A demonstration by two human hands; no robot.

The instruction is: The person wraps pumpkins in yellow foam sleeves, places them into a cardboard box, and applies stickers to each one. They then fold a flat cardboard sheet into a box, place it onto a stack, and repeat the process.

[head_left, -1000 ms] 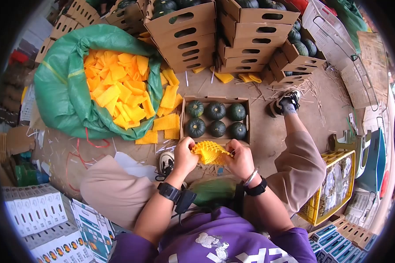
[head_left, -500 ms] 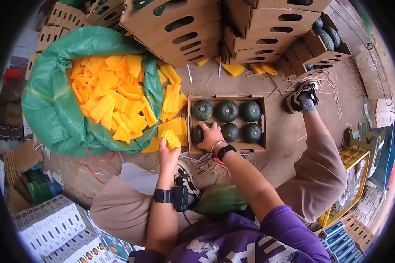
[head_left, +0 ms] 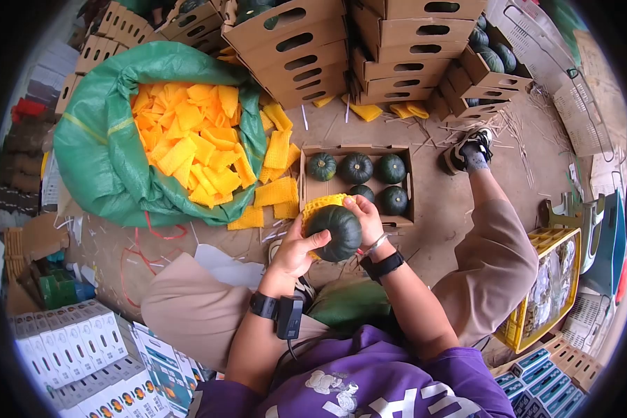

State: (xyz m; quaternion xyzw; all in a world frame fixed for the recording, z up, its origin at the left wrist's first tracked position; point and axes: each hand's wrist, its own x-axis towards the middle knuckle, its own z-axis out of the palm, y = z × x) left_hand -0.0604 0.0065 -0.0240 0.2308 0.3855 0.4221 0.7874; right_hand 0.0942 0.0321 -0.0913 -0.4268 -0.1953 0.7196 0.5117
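Between my two hands is a dark green pumpkin (head_left: 336,233), raised above the near side of a cardboard box. A yellow foam net sleeve (head_left: 322,203) lies against its far side, partly hidden behind it. My left hand (head_left: 294,252) grips the pumpkin's left side, thumb across its face. On the upper right, my right hand (head_left: 366,220) is closed on the pumpkin and the net's edge. Several more pumpkins (head_left: 357,168) sit in the open cardboard box (head_left: 313,189) just beyond my hands.
A green sack (head_left: 83,160) full of folded yellow foam nets (head_left: 188,132) stands at the left, with loose nets (head_left: 277,191) beside it. Stacked cardboard boxes (head_left: 299,49) rise at the back. A yellow crate (head_left: 550,292) is at the right; printed cartons (head_left: 70,348) are at lower left.
My right hand has lifted the near-left pumpkin out of the box and drawn it toward me. My left hand has brought the foam net to it and now grips the pumpkin too.
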